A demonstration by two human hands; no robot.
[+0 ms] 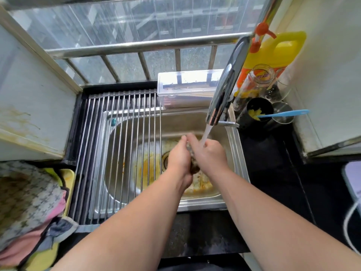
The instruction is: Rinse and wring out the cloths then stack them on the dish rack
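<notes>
A small, dark mottled cloth (193,163) is held bunched between the two hands, which are pressed close together over the sink (233,141). The left hand (178,157) and the right hand (210,153) are each curled round one side of the wad. The cloth is judged to be soft, limp, heavy with water and probably slippery. It cannot be broken, but it could be dropped into the soiled basin below the hands if the grip were loosened. For wringing, it is best taken at its two ends, one in each fist, so that a twist can be applied along its length. Both forearms are stretched forward and converge, with the wrists turned inward so that the palms face each other. The stream of water (206,133) from the faucet (224,89) falls onto the right hand's knuckles, just beside the cloth's upper end. The dish rack (121,153) lies to the left of the left hand, and a heap of further cloths (29,202) is seen well beyond it, nearer the person.
</notes>
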